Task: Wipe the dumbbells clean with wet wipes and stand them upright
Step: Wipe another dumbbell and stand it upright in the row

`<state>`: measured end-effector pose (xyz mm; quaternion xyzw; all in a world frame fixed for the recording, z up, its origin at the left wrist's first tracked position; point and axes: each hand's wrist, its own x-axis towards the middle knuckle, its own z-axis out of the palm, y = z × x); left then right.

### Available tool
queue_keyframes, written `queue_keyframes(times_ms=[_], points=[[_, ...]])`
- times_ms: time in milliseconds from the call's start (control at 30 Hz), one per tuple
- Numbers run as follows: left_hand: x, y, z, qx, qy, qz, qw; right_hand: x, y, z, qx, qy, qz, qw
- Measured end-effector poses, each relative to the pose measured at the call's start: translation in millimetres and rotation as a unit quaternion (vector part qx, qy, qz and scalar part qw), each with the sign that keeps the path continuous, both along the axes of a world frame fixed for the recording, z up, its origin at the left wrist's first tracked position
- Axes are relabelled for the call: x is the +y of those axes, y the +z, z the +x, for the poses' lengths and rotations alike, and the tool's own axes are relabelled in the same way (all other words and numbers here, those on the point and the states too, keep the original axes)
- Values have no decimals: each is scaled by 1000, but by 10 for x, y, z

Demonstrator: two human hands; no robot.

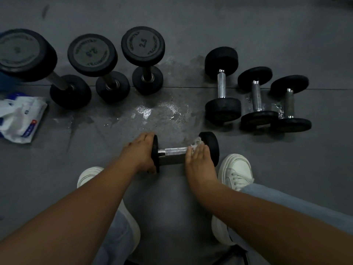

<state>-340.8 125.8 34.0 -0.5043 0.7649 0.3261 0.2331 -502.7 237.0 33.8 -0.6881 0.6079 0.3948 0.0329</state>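
Two bare hands wipe a small dumbbell lying on a grey gym floor.

The left hand (142,152) grips one end plate of the dumbbell (174,151); the right hand (198,159) presses a white wet wipe (195,143) against its metal handle. Three dumbbells stand upright at upper left (143,60), three lie flat at upper right (222,85). A wipes packet (19,119) lies at far left. The floor (162,111) shows wet patches.
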Motion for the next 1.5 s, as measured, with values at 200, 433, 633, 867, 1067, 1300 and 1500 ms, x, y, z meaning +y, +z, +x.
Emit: queue_keyframes(times_ms=[200, 433, 633, 867, 1067, 1300, 1500], points=[[-3, -8, -7, -4, -1, 3, 1000, -193, 31, -36, -8, 14, 5, 1000], [-46, -1, -23, -8, -7, 5, 1000, -498, 80, -343, -189, -38, -59, 980], [-59, -14, -21, -8, -11, 10, 1000, -317, -123, 100, -400, -271, -113, 868], [-47, 24, -17, -5, -14, -2, 1000, -257, -312, 200, -367, -213, -202, 883], [-33, 13, -1, -1, -15, -2, 1000, -262, -355, 128, -403, -177, -213, 872], [-38, -24, 6, 3, -18, -6, 1000, -359, -276, 161, -429, -183, -165, 869], [-68, -38, -6, -1, -19, -1, 1000, -347, -195, 112, -445, -170, -157, 865]])
